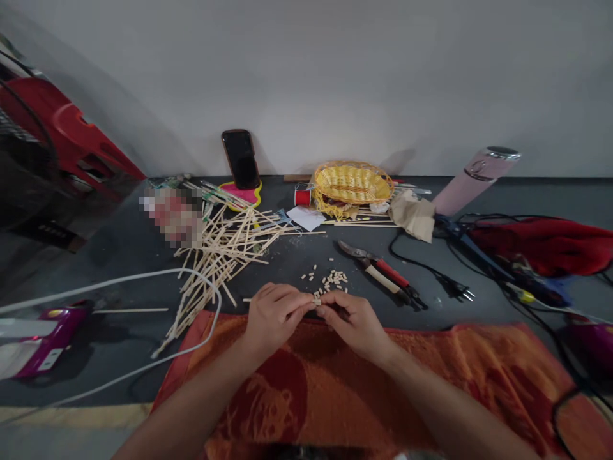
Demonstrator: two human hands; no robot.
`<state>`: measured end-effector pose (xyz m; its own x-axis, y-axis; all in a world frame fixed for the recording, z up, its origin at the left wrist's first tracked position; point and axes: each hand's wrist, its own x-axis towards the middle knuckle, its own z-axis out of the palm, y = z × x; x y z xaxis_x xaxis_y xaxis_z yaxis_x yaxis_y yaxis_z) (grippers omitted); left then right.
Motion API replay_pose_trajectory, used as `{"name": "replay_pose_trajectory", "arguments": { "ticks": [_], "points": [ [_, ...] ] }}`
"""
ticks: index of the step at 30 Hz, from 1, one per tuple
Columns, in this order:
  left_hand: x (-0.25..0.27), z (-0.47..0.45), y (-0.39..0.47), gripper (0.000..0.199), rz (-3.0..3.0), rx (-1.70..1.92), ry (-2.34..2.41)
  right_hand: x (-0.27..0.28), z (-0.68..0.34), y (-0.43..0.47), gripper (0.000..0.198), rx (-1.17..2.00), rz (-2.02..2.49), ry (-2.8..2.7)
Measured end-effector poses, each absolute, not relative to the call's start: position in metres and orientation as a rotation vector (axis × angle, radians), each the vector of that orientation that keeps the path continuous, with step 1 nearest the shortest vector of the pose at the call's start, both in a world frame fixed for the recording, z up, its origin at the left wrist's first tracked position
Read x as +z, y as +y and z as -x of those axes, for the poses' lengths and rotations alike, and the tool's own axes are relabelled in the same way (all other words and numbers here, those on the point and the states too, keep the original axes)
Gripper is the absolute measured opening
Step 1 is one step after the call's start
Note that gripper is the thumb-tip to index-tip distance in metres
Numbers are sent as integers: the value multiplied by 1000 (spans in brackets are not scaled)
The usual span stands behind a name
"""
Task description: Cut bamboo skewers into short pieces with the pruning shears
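Note:
My left hand (279, 317) and my right hand (353, 322) meet at the front of the dark table, fingertips pinched close together. A short pale wooden piece (317, 301) shows between them. From the left side of my left hand juts the end of a thin wooden stick (246, 299); the rest of it is hidden by the fingers. Just beyond my fingertips lie several small cut wooden pieces (335, 278), loosely scattered. Red-and-white handled pruning shears (380, 273) rest to the right of them.
A messy pile of thin sticks (225, 249) spreads to the left. Behind are a yellow basket (352, 185), red thread spool (302, 197) and phone (241, 160). A pink bottle (474, 182) and black plug (454, 289) are right; a white cable (211, 287) loops left. An orange towel (373, 390) lies in front.

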<state>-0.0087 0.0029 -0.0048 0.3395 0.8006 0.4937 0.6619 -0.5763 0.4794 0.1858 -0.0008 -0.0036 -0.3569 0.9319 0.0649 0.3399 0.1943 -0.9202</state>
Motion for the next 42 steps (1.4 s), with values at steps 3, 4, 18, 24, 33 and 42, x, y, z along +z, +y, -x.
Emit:
{"name": "replay_pose_trajectory", "arguments": {
  "ticks": [3, 4, 18, 24, 33, 42],
  "points": [
    [-5, 9, 4, 12, -2419, 1061, 1331, -3, -186, 0, 19, 1197, 1174, -1809],
    [-5, 9, 4, 12, -2423, 1063, 1333, -2, -186, 0, 19, 1204, 1168, -1808],
    [-3, 9, 2, 14, -2504, 1028, 1324, -3, -186, 0, 18, 1125, 1196, -1828],
    [1, 7, 1, 11, -2456, 1023, 1328, -3, -185, -1, 18, 1136, 1206, -1817],
    [3, 5, 2, 8, -2409, 1086, 1325, -3, -185, -1, 18, 1114, 1199, -1836],
    [3, 5, 1, 7, -2384, 1086, 1327, -4, -185, -1, 19, 1129, 1202, -1834]
  ]
}}
